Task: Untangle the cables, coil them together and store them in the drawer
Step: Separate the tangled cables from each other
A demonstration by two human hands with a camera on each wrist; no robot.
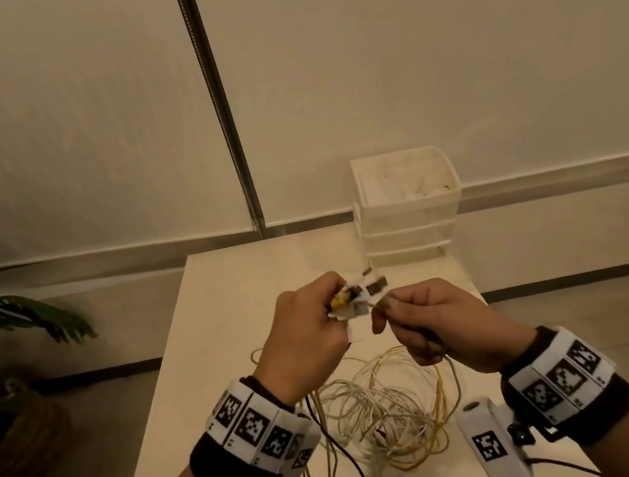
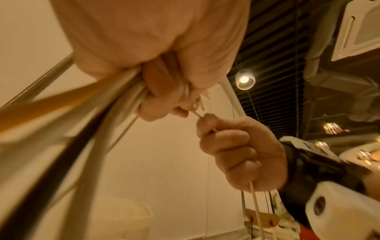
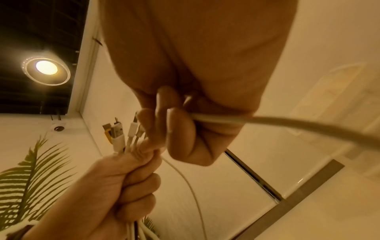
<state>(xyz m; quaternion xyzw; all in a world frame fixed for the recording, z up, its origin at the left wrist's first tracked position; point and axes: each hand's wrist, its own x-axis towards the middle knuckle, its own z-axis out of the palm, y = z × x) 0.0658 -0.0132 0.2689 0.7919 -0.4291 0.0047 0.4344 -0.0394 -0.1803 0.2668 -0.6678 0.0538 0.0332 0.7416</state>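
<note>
My left hand is raised over the table and grips a bundle of cable ends, their white and yellow USB plugs sticking out above the fist. Just to its right, my right hand pinches a single thin white cable close to that bundle; in the left wrist view this cable hangs down from its fist. White, yellow and black cables trail down from both hands into a loose tangle on the table.
A white drawer unit with stacked drawers stands at the table's far right; its open top tray holds pale items. A potted plant sits on the floor at the left. A metal pole runs up the wall behind.
</note>
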